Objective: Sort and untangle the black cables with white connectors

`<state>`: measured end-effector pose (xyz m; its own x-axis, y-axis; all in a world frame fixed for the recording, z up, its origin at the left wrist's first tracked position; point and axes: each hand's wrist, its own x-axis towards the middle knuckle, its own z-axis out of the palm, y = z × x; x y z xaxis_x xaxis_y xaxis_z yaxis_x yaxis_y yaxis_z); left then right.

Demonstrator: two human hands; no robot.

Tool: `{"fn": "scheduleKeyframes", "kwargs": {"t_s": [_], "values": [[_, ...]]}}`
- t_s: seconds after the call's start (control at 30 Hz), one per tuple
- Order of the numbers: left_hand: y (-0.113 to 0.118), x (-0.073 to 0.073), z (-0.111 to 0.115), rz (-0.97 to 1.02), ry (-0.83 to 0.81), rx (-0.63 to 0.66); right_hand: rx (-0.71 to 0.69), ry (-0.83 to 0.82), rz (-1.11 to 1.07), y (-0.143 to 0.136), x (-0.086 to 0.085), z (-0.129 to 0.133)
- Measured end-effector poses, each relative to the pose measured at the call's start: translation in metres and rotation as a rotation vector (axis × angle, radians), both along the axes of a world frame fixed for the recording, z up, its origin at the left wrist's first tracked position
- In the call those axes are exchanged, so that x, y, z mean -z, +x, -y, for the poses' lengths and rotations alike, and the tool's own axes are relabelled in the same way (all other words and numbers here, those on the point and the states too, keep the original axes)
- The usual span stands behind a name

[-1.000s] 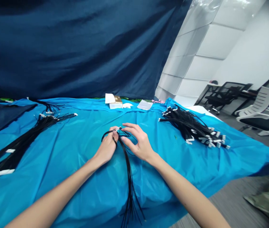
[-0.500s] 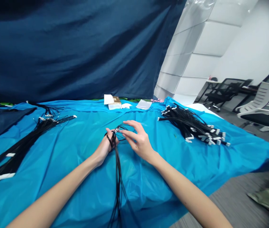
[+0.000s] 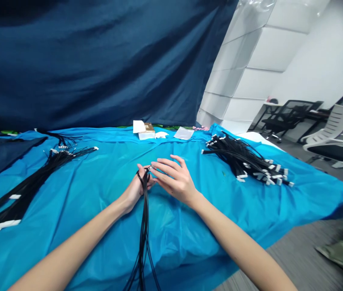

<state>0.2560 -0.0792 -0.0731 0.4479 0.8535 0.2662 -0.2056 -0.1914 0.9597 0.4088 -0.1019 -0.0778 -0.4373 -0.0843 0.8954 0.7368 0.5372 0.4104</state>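
My left hand (image 3: 134, 189) is closed around a bunch of thin black cables (image 3: 143, 226), near its upper end. From that grip the strands hang down past the table's front edge, fanning apart at the bottom. My right hand (image 3: 175, 178) meets the bunch from the right, its fingertips pressed together at the top of the cables beside a small pale end. The thumb of this hand is mostly hidden behind the fingers.
Black cables with white connectors lie in a bundle (image 3: 34, 186) on the left and a pile (image 3: 244, 157) on the right. A blue sheet (image 3: 98, 238) covers the table. A small opened box (image 3: 146, 131) and a white packet (image 3: 184, 133) stand at the back.
The loose cable loops between my hands have been drawn in, and my right fingers have come closer to the left hand. The hanging strands have swung slightly left.
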Motion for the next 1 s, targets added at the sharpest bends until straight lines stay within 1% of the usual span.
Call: {"fn": "scheduleKeyframes", "kwargs": {"t_s": [0.1,0.2,0.33,0.43,0.5,0.57,0.63,0.7,0.73,0.83,0.9,1.0], "values": [[0.000,0.003,-0.001,-0.046,0.041,0.056,-0.060,0.042,-0.015,0.002,0.001,0.000],[0.001,0.003,-0.001,-0.108,0.121,0.082,-0.098,0.013,-0.013,0.004,0.002,-0.001],[0.003,0.000,0.006,-0.191,0.207,0.066,-0.075,-0.054,-0.020,0.006,0.001,-0.002],[0.004,-0.001,0.011,-0.208,0.229,0.065,-0.041,-0.091,-0.032,0.007,0.000,-0.002],[0.004,-0.001,0.012,-0.199,0.234,0.059,-0.056,-0.126,-0.019,0.006,-0.001,-0.001],[0.005,0.000,0.013,-0.178,0.241,0.030,-0.107,-0.182,-0.016,0.005,0.000,0.000],[0.005,0.001,0.013,-0.142,0.233,-0.011,-0.192,-0.233,-0.048,0.003,0.001,0.001],[0.006,0.003,0.012,-0.098,0.191,-0.051,-0.253,-0.258,-0.085,0.000,0.002,0.002],[0.006,0.004,0.011,-0.080,0.167,-0.064,-0.260,-0.261,-0.088,-0.001,0.002,0.001],[0.006,0.010,0.007,-0.036,0.149,-0.114,-0.199,-0.259,-0.058,-0.004,0.004,0.000],[0.006,0.014,0.005,-0.029,0.184,-0.161,-0.169,-0.254,-0.059,-0.006,0.004,-0.001],[0.006,0.018,0.006,-0.077,0.264,-0.224,-0.145,-0.259,-0.115,-0.009,0.005,-0.001]]}}
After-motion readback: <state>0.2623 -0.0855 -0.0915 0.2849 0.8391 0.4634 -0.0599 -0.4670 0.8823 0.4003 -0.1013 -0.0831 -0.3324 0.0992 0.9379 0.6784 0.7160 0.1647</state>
